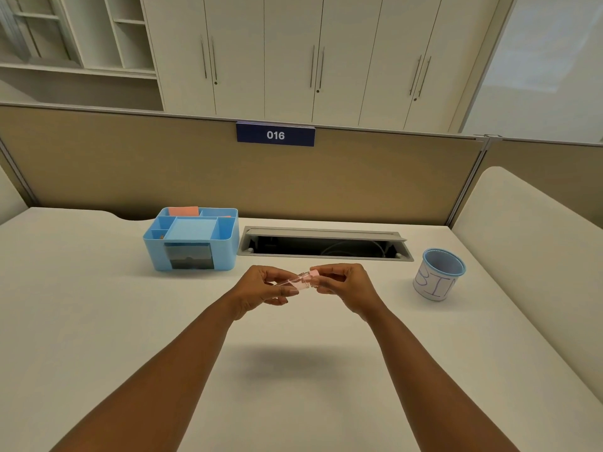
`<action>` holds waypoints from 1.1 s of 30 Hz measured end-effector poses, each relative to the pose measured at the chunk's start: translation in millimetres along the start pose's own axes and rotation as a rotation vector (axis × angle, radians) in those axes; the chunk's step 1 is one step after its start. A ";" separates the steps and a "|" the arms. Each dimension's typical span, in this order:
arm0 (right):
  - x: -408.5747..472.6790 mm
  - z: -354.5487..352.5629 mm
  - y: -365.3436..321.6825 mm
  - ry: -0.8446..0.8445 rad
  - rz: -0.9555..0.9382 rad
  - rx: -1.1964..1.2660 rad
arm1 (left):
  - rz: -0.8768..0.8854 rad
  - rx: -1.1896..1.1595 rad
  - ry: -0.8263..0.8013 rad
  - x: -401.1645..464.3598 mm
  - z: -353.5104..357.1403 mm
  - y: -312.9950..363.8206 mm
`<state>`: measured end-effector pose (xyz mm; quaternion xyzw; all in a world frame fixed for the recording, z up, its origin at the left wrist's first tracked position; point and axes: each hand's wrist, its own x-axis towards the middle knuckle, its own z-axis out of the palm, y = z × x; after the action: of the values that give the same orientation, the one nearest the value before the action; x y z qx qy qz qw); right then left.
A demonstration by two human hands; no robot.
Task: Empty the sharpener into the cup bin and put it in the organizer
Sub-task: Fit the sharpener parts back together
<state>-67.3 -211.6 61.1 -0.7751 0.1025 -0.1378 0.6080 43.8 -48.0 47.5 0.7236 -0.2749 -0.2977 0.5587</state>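
Both hands hold a small sharpener above the middle of the desk; it has a clear plastic body and a pink end. My left hand grips the clear part from the left. My right hand pinches the pink end from the right. I cannot tell whether the two parts are joined or slightly apart. The cup bin, a blue-rimmed cup with "BIN" written on white paper, stands to the right. The blue organizer, with several compartments and a dark front drawer, stands at the back left.
A grey cable slot with its lid raised lies in the desk between organizer and cup. A tan partition with a "016" sign closes off the back. A padded white divider rises on the right.
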 end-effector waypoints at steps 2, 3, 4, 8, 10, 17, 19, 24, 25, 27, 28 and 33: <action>-0.1 0.8 0.5 0.002 0.007 -0.017 | 0.018 -0.006 0.020 0.1 1.1 0.5; -0.3 1.0 0.6 0.001 0.011 -0.025 | 0.021 0.002 0.026 -0.2 1.6 0.4; -0.5 1.0 0.5 -0.002 0.015 -0.030 | 0.024 0.014 0.029 -0.8 1.6 0.2; -0.4 -0.5 -0.3 -0.026 0.014 -0.039 | 0.026 0.039 0.016 -1.7 2.1 -0.8; -0.7 -2.1 -1.1 -0.041 0.006 -0.051 | 0.013 0.054 0.002 -1.8 1.6 -1.0; -2.1 -4.7 -7.6 -0.100 -0.031 -0.043 | -0.027 0.051 -0.079 -5.5 -1.5 -2.4; -2.2 -4.9 -10.2 -0.125 -0.017 -0.007 | -0.033 0.028 -0.090 -6.8 -1.6 -1.6; -2.1 -4.4 -14.9 -0.134 -0.009 0.027 | -0.032 -0.027 -0.094 -8.6 1.7 0.3; -2.1 -4.4 -15.1 -0.134 -0.011 0.035 | -0.031 -0.036 -0.094 -8.9 2.8 0.7; -2.6 -4.1 -14.3 -0.130 -0.011 0.055 | -0.030 -0.042 -0.086 -8.7 3.6 1.3; -2.7 -3.9 -13.4 -0.124 -0.005 0.071 | -0.030 -0.040 -0.081 -8.3 3.6 1.6; -2.6 -1.3 -10.0 -0.108 0.035 0.103 | -0.032 -0.005 -0.081 -7.2 3.4 3.0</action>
<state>-70.2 -209.5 70.8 -0.7473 0.0760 -0.0901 0.6540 36.3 -45.7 50.6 0.7138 -0.2850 -0.3364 0.5441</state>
